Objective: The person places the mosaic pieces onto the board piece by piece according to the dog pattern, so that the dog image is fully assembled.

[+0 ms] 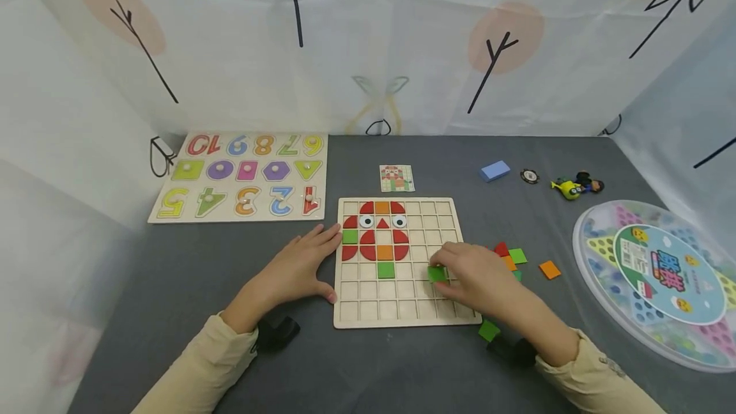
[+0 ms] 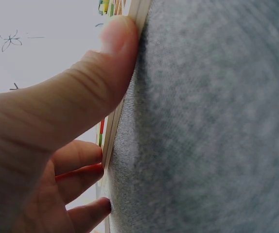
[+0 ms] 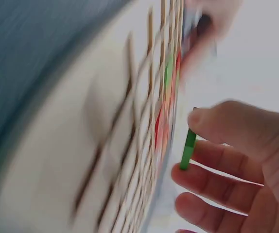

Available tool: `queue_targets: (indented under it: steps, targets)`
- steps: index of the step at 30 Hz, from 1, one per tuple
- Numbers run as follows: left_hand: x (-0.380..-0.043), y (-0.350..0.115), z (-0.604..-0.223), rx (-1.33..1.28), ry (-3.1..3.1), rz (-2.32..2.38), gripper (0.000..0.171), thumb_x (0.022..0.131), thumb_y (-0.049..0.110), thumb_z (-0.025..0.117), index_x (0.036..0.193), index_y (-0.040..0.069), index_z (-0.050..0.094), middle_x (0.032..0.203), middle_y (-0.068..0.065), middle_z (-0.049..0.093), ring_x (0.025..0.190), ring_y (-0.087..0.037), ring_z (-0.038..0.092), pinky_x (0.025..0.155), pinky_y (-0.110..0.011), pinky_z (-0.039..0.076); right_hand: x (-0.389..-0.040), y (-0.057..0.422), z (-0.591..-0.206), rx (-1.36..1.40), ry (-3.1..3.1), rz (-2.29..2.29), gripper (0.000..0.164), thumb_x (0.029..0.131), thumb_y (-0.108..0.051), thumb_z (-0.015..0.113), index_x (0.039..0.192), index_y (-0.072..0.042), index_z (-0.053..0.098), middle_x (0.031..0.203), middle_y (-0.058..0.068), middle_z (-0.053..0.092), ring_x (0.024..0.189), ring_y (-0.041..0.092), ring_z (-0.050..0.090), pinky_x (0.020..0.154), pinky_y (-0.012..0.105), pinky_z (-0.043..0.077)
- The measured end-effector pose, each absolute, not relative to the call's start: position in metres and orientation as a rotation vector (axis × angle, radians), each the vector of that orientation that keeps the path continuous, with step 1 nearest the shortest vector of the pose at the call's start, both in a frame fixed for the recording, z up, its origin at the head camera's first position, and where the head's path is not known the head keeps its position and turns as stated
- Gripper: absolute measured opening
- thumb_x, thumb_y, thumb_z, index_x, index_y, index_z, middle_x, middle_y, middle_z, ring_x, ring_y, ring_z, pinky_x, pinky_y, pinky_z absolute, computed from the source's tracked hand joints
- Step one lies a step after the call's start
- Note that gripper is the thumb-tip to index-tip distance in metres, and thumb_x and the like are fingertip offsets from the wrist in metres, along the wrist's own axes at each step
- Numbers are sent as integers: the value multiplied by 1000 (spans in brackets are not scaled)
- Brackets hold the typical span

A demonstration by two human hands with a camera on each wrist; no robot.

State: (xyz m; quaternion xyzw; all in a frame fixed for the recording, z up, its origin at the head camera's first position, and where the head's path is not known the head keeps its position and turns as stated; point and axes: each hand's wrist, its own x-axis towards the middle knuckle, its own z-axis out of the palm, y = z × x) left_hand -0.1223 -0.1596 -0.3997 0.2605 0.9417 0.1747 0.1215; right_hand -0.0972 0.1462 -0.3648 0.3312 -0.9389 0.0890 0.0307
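A wooden grid board [image 1: 425, 308] lies on the dark table, its upper left squares filled with red, orange and green tiles and two eye tiles. The left hand [image 1: 296, 267] touches the board's left edge with straight fingers and thumb, also seen in the left wrist view. Over the right half of the board, the right hand [image 1: 480, 276] pinches a green square tile [image 3: 188, 149] between thumb and fingers, apart from the board. One green tile [image 1: 386, 269] sits in the grid below the orange one. A small picture card [image 1: 397, 178] lies behind the board.
Loose tiles, among them an orange one [image 1: 549, 269] and a green one [image 1: 489, 331], lie right of the board. A number puzzle [image 1: 241, 213] is at back left, a round plastic case [image 1: 592, 292] at right. A blue block [image 1: 494, 171] and small figures [image 1: 577, 185] lie at back right.
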Motion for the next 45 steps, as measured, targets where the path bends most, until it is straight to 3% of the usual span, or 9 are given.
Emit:
queue_targets:
  steps: [3,10,17,23,31,38,45]
  targets:
    - [-120,-159,-402,755,2740,514,106,54,51,77,139,10,30,147,-3,21,135,-30,14,100,-58,20,-94,115,-370,1155,-2879,280,22,70,-28,73,88,-19,65,81,-9,58,70,6,52,61,24,45]
    - [-116,-156,-404,747,2722,496,105,55,51,76,140,12,28,147,-2,19,135,-28,13,100,-57,20,-88,82,-380,1262,-2870,113,15,72,-29,71,82,-19,65,71,-8,50,61,8,42,51,23,32]
    - [-119,-155,-402,759,2731,503,105,55,51,77,139,10,30,147,-4,20,135,-30,13,99,-58,21,-89,78,-378,1232,-2872,119,20,72,-31,72,86,-20,65,77,-7,50,65,9,45,55,25,37]
    - [-120,-156,-401,762,2730,501,105,55,50,77,140,11,29,147,-3,19,135,-29,13,100,-58,20,-86,108,-362,1085,-2909,255,33,70,-32,74,98,-18,65,85,-6,54,70,8,49,61,25,44]
    - [-124,-160,-398,772,2748,482,105,55,50,77,139,10,30,147,-4,21,135,-30,14,99,-58,21,-77,162,-355,936,-2884,294,32,66,-23,78,94,-14,67,85,-4,58,68,6,52,57,21,44]
    - [-122,-164,-401,757,2753,508,105,55,51,77,139,10,29,147,-3,21,135,-30,14,99,-59,20,-85,113,-365,1121,-2932,239,31,71,-30,74,98,-19,66,86,-7,57,74,8,52,64,25,46]
    - [-124,-162,-401,758,2744,508,106,55,52,76,140,11,28,147,-2,19,135,-29,13,100,-58,20,-93,81,-374,1138,-2902,66,19,71,-31,72,83,-19,63,74,-7,52,65,11,47,54,25,37]
